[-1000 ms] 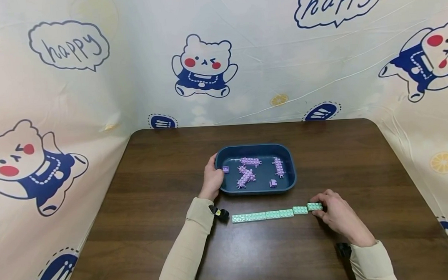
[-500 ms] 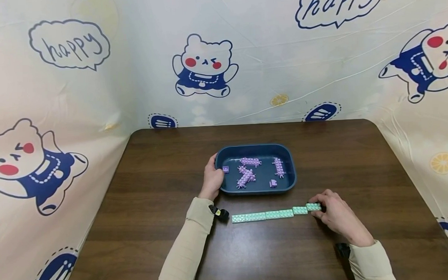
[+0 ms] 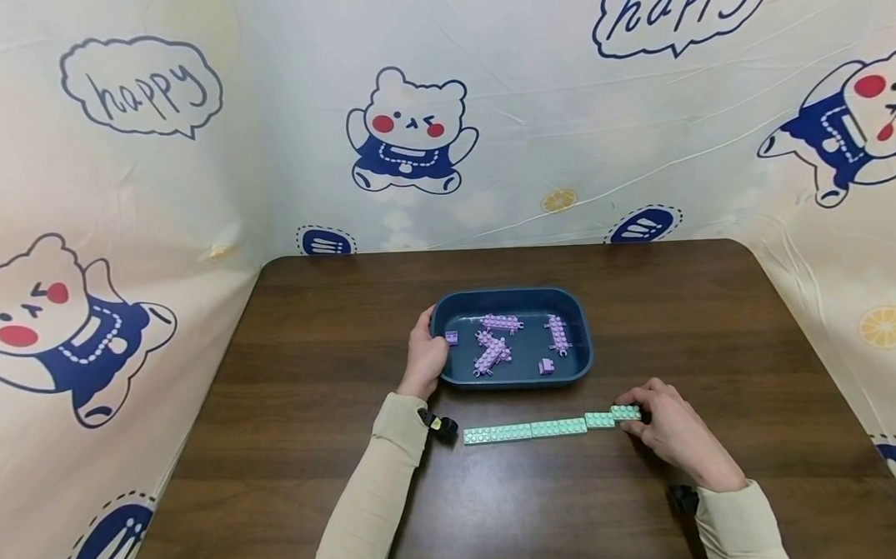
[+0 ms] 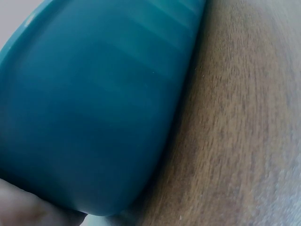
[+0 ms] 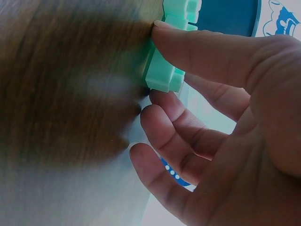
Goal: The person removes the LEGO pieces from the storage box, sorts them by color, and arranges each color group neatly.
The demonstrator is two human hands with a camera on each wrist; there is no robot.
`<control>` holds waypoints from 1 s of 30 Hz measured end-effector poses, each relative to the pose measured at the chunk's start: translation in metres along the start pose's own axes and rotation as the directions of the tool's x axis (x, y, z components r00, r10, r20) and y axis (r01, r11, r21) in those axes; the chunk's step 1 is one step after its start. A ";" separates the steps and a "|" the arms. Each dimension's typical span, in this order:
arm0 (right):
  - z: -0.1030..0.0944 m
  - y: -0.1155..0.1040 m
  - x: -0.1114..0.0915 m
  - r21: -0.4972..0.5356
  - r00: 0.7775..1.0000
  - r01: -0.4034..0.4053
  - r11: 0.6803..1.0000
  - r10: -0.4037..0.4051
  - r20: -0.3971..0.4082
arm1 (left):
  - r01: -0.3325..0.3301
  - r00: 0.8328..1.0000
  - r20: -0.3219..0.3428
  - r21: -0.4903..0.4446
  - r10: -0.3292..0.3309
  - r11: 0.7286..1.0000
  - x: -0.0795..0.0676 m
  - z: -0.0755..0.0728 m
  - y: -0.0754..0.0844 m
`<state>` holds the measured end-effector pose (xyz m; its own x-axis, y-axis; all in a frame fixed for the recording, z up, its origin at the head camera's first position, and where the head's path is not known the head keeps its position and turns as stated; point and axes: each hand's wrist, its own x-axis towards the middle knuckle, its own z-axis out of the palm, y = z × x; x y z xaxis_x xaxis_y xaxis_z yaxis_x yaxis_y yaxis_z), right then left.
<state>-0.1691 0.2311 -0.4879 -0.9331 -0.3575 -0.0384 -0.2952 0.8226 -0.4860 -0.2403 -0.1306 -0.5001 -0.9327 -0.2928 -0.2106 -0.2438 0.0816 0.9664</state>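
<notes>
At the left end of a dark blue tray (image 3: pixel 512 380), my left hand (image 3: pixel 424 360) holds the tray's side. The left wrist view is mostly filled by the tray's outer wall (image 4: pixel 94 103), with a blurred part of the hand at the lower left corner. My right hand (image 3: pixel 680 432) pinches a mint-green building brick (image 3: pixel 626 413) between thumb and fingers. This brick is at the right end of a row of mint-green bricks (image 3: pixel 525 431), set slightly farther back than its neighbour. In the right wrist view the thumb lies across the pinched brick (image 5: pixel 162 70).
Inside the tray lie several purple building pieces (image 3: pixel 491 357), some long with small clips, and a small one (image 3: pixel 545 366) at the front right. A brown wooden table (image 3: pixel 308 344) carries everything. Behind it hangs a printed cloth (image 3: pixel 544 83).
My right hand has slid slightly left with the mint-green brick, toward the row's end. The left hand and the tray have stayed in place.
</notes>
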 end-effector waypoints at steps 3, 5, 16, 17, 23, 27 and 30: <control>0.000 0.000 0.000 -0.001 1.000 -0.006 1.000 0.006 -0.001 | 0.000 1.000 0.000 -0.003 0.000 1.000 0.000 0.000 0.000; 0.000 -0.001 0.000 -0.001 1.000 -0.012 1.000 0.012 0.001 | 0.002 1.000 0.000 -0.004 -0.002 1.000 0.000 0.000 0.000; 0.002 0.000 0.000 0.014 1.000 -0.025 1.000 0.025 -0.008 | -0.002 1.000 -0.003 -0.006 0.002 1.000 0.002 -0.001 -0.001; 0.002 0.001 0.000 0.016 1.000 -0.026 1.000 0.026 -0.005 | -0.005 1.000 -0.004 -0.008 0.005 1.000 0.002 -0.001 -0.002; 0.000 0.000 0.000 0.035 0.999 -0.043 0.998 0.042 0.035 | -0.005 1.000 -0.010 0.004 0.005 1.000 0.003 -0.001 -0.003; -0.011 -0.002 0.001 0.055 0.995 -0.064 0.996 0.060 0.081 | -0.002 1.000 -0.013 0.009 0.002 1.000 0.001 -0.001 -0.002; -0.027 -0.004 0.001 0.070 0.992 -0.087 0.994 0.079 0.101 | -0.006 1.000 -0.001 0.010 0.006 1.000 0.001 0.000 -0.001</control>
<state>-0.1746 0.2395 -0.4627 -0.9281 -0.3340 -0.1648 -0.1983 0.8177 -0.5405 -0.2410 -0.1314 -0.5011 -0.9337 -0.2937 -0.2047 -0.2410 0.0929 0.9661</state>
